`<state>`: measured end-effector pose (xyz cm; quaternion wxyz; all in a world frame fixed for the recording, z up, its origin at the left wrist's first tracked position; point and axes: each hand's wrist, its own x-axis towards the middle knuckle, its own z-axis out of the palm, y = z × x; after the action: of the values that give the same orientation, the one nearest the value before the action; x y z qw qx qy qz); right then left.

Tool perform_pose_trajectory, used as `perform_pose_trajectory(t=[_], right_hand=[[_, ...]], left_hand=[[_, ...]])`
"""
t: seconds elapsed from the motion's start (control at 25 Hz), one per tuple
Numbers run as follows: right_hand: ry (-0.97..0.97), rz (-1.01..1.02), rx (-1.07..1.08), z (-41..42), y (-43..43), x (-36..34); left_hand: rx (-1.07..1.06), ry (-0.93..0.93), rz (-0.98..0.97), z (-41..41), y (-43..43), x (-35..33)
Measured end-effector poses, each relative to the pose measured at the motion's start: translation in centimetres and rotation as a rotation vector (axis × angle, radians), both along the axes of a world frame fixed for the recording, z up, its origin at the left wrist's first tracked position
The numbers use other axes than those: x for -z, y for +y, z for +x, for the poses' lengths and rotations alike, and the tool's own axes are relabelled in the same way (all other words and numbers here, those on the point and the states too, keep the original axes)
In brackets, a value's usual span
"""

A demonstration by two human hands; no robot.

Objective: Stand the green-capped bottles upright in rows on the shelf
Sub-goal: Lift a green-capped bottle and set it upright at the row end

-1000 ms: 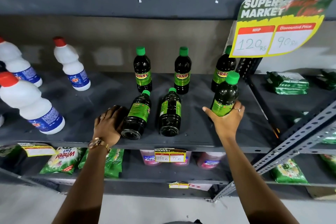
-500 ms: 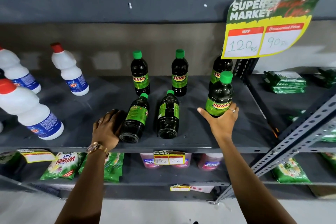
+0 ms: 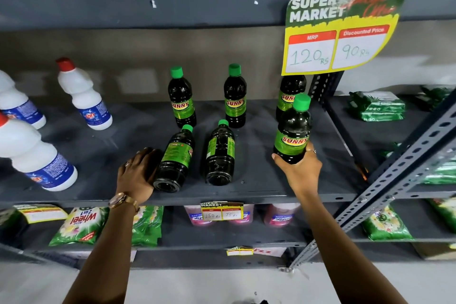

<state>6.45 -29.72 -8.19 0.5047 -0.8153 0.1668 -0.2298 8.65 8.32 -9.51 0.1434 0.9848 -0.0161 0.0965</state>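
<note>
In the head view, the right hand (image 3: pixel 299 170) is gripping a green-capped bottle (image 3: pixel 293 131) around its base, fingers closed on it; a second ago this bottle was leaning with its label turned aside, and now it is standing nearly upright with the label facing out, just in front of the rear right bottle (image 3: pixel 290 92) (half hidden by the price sign (image 3: pixel 341 29)); whether its base is touching the shelf (image 3: pixel 259 192) yet, I cannot tell. The left hand (image 3: pixel 138 176) is staying curled on the base end of the left lying bottle (image 3: pixel 176 159), which has not risen; the second lying bottle (image 3: pixel 219 154) is resting untouched beside it. Two more bottles (image 3: pixel 182 99) are standing at the back. So a front row is starting at the right; two bottles are waiting to be stood up.
</note>
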Motion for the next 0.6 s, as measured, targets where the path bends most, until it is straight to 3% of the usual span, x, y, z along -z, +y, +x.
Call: perform_pose_trajectory(t=[0.28,0.6], right_hand=[[-0.055,-0.068,0.047,-6.7,-1.3,0.8],[-0.032,-0.032,0.042,-7.1,-1.4,1.5]], left_hand=[[-0.007,0.023,0.035,0.3,0.0,0.5],[-0.008,0.054,0.018,0.2,-0.2,0.1]])
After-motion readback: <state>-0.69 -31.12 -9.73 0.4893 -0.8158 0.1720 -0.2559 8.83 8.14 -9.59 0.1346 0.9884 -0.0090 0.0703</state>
